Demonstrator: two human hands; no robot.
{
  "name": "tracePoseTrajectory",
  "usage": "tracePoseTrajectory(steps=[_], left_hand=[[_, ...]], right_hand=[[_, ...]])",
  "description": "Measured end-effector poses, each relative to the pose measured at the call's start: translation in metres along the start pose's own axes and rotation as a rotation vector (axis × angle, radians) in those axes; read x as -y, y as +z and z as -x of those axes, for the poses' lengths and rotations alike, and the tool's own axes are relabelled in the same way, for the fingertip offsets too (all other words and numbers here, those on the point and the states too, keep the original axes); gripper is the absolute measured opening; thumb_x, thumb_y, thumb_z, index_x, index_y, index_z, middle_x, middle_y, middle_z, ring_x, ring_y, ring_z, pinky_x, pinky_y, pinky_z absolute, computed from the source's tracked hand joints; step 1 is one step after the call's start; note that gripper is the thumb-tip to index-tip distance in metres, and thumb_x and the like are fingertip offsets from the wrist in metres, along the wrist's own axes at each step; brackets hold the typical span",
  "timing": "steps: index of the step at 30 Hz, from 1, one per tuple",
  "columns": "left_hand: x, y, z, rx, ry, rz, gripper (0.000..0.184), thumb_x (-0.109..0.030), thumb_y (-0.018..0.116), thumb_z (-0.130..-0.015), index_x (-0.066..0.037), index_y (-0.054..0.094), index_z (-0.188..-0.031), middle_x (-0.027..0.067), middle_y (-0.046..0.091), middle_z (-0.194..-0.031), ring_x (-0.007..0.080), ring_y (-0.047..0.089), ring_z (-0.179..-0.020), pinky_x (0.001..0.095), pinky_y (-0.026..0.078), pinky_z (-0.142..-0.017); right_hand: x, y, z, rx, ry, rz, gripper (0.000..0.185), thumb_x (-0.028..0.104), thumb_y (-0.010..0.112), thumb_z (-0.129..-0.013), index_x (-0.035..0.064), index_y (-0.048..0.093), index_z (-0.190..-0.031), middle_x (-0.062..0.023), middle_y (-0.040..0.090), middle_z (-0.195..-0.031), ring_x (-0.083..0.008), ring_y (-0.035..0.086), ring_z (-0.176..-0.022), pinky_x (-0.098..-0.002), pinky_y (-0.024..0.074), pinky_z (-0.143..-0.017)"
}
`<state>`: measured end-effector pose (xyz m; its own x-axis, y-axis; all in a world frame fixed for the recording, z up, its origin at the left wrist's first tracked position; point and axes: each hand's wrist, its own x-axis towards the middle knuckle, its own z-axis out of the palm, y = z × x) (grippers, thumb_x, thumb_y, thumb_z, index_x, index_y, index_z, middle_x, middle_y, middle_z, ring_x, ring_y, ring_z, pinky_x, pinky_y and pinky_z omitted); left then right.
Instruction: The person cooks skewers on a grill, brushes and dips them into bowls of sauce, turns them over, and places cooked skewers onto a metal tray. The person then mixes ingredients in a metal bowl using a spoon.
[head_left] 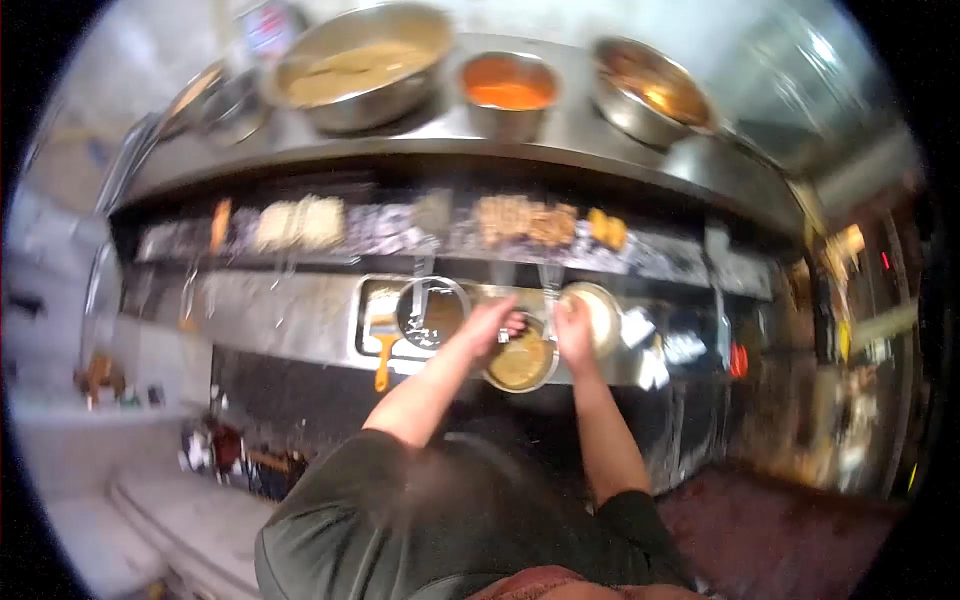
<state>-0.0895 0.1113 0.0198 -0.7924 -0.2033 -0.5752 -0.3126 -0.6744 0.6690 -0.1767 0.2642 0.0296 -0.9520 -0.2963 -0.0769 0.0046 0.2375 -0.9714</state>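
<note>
Head view, round bowl (519, 389), tan liquid (518, 366) inside

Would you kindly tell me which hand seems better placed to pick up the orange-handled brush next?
Probably the left hand: it is nearer the orange-handled brush, while the right hand is farther off, by the pale-filled bowl. Blur hides whether either grip is occupied.

lone head view, close above steel counter (285, 312), facing forward, down
</note>
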Motion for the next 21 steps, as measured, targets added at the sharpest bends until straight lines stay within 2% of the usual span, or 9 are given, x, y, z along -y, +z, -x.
tracePoseTrajectory(steps=[1,3,5,7,12,14,15,17,21], left_hand=[[0.005,-0.005,0.001,-0.015,-0.008,0.003,0.032,-0.03,0.053,-0.092,-0.002,0.052,-0.107,0.011,0.061,-0.09,0.0197,0.059,-0.083,0.0316,0.049,-0.072],[-0.012,-0.007,0.032,-0.181,0.088,-0.531,0.051,-0.042,0.051,-0.091,0.002,0.05,-0.115,0.0126,0.063,-0.097,0.0192,0.059,-0.093,0.0326,0.048,-0.082],[-0.016,-0.028,0.064,-0.132,0.125,-0.608,0.059,-0.055,0.051,-0.086,0.002,0.06,-0.099,0.01,0.064,-0.085,0.0176,0.06,-0.082,0.0309,0.046,-0.076],[-0.034,-0.045,0.11,-0.198,0.208,-0.776,0.046,-0.047,0.055,-0.086,-0.002,0.063,-0.095,0.0108,0.066,-0.082,0.0217,0.063,-0.079,0.0333,0.048,-0.075],[-0.064,-0.128,0.186,-0.643,0.388,-0.928,0.032,-0.032,0.058,-0.086,-0.002,0.062,-0.096,0.0126,0.065,-0.08,0.022,0.064,-0.075,0.0338,0.049,-0.07],[-0.07,-0.169,0.203,-0.747,0.509,-0.871,0.024,-0.023,0.057,-0.088,-0.001,0.061,-0.096,0.0085,0.064,-0.076,0.0143,0.06,-0.071,0.0281,0.048,-0.066],[-0.078,-0.184,0.211,-0.78,0.533,-0.825,0.02,-0.017,0.057,-0.089,0.0,0.061,-0.097,0.0053,0.063,-0.075,0.0084,0.057,-0.069,0.0236,0.047,-0.065],[-0.086,-0.228,0.217,-0.822,0.653,-0.799,0.017,-0.014,0.057,-0.089,0.001,0.06,-0.095,0.0036,0.062,-0.075,0.0081,0.055,-0.068,0.0238,0.046,-0.064],[-0.133,-0.287,0.247,-0.92,0.84,-0.882,0.016,-0.014,0.058,-0.088,0.001,0.061,-0.095,0.0086,0.064,-0.076,0.014,0.059,-0.068,0.0277,0.048,-0.064]], right_hand=[[-0.008,-0.014,0.0,0.0,-0.133,0.19,0.033,0.021,0.059,-0.087,-0.0038,0.054,-0.109,-0.02,0.062,-0.096,-0.0263,0.061,-0.085,-0.0356,0.0482,-0.076],[0.004,-0.036,0.008,-0.048,-0.315,0.493,0.026,0.013,0.057,-0.086,-0.003,0.054,-0.106,-0.0248,0.054,-0.109,-0.0303,0.056,-0.098,-0.0384,0.0451,-0.083],[0.019,-0.048,0.019,-0.116,-0.445,0.608,0.021,0.008,0.054,-0.086,-0.0028,0.055,-0.103,-0.0274,0.046,-0.12,-0.0343,0.049,-0.109,-0.0411,0.0414,-0.089],[0.046,-0.042,0.033,-0.226,-0.485,0.455,0.017,0.008,0.052,-0.087,-0.0034,0.054,-0.1,-0.0276,0.039,-0.128,-0.0374,0.044,-0.115,-0.0431,0.0384,-0.093],[0.072,0.003,0.051,-0.082,-0.408,0.315,0.035,0.019,0.06,-0.084,-0.0011,0.049,-0.111,-0.0224,0.046,-0.121,-0.0359,0.045,-0.113,-0.0419,0.0374,-0.095],[0.08,0.033,0.056,-0.008,-0.391,0.456,0.045,0.022,0.061,-0.082,-0.0019,0.046,-0.118,-0.0211,0.048,-0.119,-0.0352,0.047,-0.111,-0.0422,0.0386,-0.095],[0.084,0.051,0.063,-0.04,-0.433,0.54,0.044,0.017,0.062,-0.083,-0.0046,0.046,-0.118,-0.0179,0.05,-0.111,-0.0293,0.053,-0.1,-0.0353,0.0436,-0.086],[0.097,0.086,0.074,0.104,-0.172,0.442,0.05,0.019,0.062,-0.083,-0.0044,0.043,-0.123,-0.0189,0.05,-0.114,-0.0307,0.053,-0.099,-0.0361,0.0434,-0.088],[0.133,0.16,0.098,0.065,-0.376,0.799,0.058,0.021,0.063,-0.082,-0.0027,0.039,-0.129,-0.0214,0.047,-0.124,-0.0338,0.049,-0.109,-0.0393,0.0399,-0.094]])
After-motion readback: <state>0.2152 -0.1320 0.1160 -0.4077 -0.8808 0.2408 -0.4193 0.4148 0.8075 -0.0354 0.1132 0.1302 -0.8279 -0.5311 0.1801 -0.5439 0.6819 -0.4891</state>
